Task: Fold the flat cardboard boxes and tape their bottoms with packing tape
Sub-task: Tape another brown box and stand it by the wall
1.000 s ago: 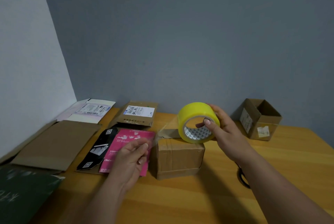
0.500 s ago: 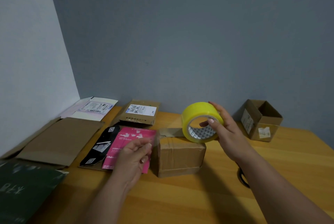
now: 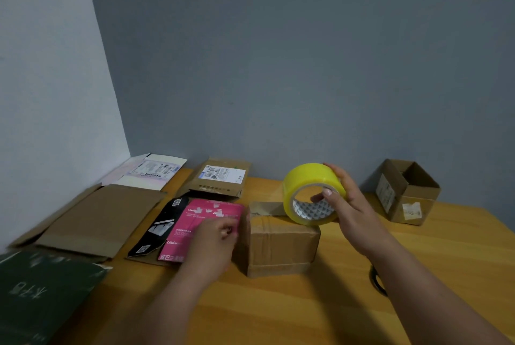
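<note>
Head view: left hand [image 3: 214,241] blurred

A grey-blue wall [image 3: 306,66] fills most of the frame, meeting a paler wall [image 3: 50,94] in a corner at the left. Along the bottom, an orange-toned wooden table [image 3: 278,311] stands pushed against both, under soft, even light.

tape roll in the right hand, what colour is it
Yellow, with a white patterned core inside; the tape roll shows in the head view.
</note>
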